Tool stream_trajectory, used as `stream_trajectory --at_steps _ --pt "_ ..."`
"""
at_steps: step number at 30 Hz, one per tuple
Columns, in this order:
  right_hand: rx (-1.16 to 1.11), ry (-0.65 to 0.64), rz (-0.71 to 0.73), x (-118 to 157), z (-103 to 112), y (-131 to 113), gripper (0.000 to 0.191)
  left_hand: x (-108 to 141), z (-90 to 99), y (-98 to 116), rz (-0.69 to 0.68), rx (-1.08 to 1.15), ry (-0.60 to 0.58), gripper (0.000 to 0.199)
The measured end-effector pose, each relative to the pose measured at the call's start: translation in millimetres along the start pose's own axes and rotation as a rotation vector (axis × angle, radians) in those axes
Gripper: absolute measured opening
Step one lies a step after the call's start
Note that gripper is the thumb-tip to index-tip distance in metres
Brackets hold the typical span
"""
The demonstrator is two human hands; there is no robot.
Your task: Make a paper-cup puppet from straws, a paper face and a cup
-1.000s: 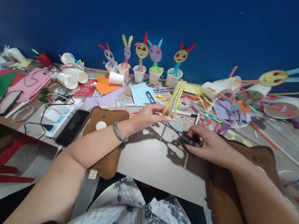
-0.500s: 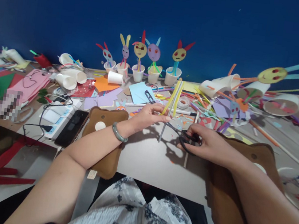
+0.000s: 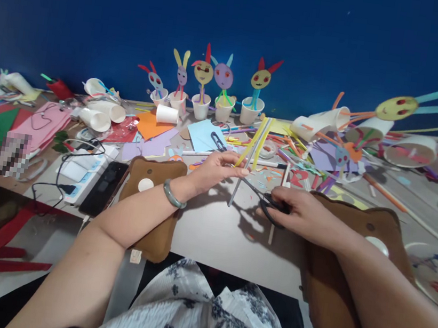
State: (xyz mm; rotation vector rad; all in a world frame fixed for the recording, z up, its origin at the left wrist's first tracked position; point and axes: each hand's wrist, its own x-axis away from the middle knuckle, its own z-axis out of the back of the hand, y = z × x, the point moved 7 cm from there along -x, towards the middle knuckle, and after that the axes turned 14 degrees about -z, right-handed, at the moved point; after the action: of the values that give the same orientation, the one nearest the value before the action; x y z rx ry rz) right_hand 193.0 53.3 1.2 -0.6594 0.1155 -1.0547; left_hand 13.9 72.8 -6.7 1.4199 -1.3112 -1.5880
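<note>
1. Hands, two, bare: left hand (image 3: 222, 167) drawn narrow, its fingers pinching yellow strips (image 3: 251, 143) and a grey stick (image 3: 235, 191) above the counter (image 3: 209, 240); right hand (image 3: 294, 207) wrapped about the handles of black scissors (image 3: 263, 197), the blades directed at the left hand; whether they touch the stick, cannot tell.
2. Paper cups (image 3: 251, 115), five, white, upright in a row before the blue wall (image 3: 238, 16); each holds a paper-faced figure with raised ears.
3. White cup (image 3: 167, 115), single, lying on its side just in front of that row; contents not visible.
4. Tipped cups (image 3: 98, 119), white, grouped toward the left; plastic wrap near them.
5. Wide-mouthed cup (image 3: 410, 151), on its side toward the right; pink pieces inside; a yellow-faced figure (image 3: 396, 108) with light blue ears slants above.
6. Pose: left forearm rising from lower left across a brown cushion (image 3: 156, 226), bangle (image 3: 170, 196) at the wrist; right forearm entering from lower right, over a second brown cushion (image 3: 327, 291), knuckles uppermost.
</note>
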Motion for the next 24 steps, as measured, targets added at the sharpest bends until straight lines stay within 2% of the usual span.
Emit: stream_trajectory --at_steps 6,12,16,20,24 --pt "-0.047 -0.03 -0.064 0 -3 2 0.044 1 -1.2 1 0.051 0.045 0.009 0.029" --pt "-0.047 0.086 -0.073 -3 1 9 0.045 0 1.5 1 0.09 0.109 0.084 0.03" --pt "0.097 0.115 -0.092 -8 1 15 0.038 -1 9.5 -4 0.105 0.147 0.207 0.032" --pt "0.25 0.176 -0.131 -14 2 21 0.036 -2 20.8 -7 0.058 0.118 0.319 0.03" --pt "0.408 0.239 -0.138 -17 3 26 0.034 -4 26.9 -3 -0.006 0.124 0.369 0.033"
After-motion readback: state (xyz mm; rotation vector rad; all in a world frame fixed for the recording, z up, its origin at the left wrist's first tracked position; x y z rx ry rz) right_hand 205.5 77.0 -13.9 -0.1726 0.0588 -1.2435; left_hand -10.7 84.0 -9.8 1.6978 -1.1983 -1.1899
